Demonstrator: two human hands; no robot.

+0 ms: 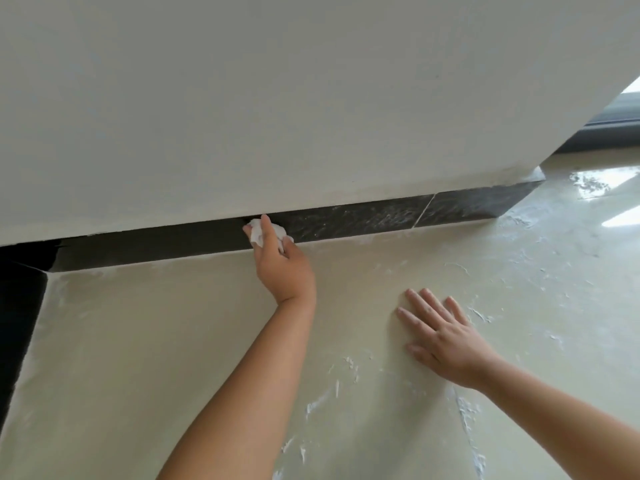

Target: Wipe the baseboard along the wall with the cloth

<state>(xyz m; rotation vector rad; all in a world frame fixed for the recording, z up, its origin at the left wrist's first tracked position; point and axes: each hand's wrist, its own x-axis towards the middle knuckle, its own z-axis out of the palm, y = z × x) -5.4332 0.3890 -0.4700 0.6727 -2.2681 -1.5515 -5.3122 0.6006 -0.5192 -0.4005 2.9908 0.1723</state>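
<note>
A dark stone baseboard (363, 216) runs along the foot of the white wall (277, 98), from the left corner to the wall's end at the right. My left hand (282, 268) grips a small crumpled white cloth (258, 232) and presses it against the baseboard near its upper edge. The part of the baseboard to the right of the cloth looks dusty and streaked; the part to the left looks darker. My right hand (440, 336) lies flat on the floor with its fingers spread, holding nothing.
The pale glossy floor (173, 341) carries white plaster smears and dust, thickest at the lower middle and right. A second dark baseboard (17, 323) runs down the left edge. A dark window frame (609, 126) shows past the wall's right end.
</note>
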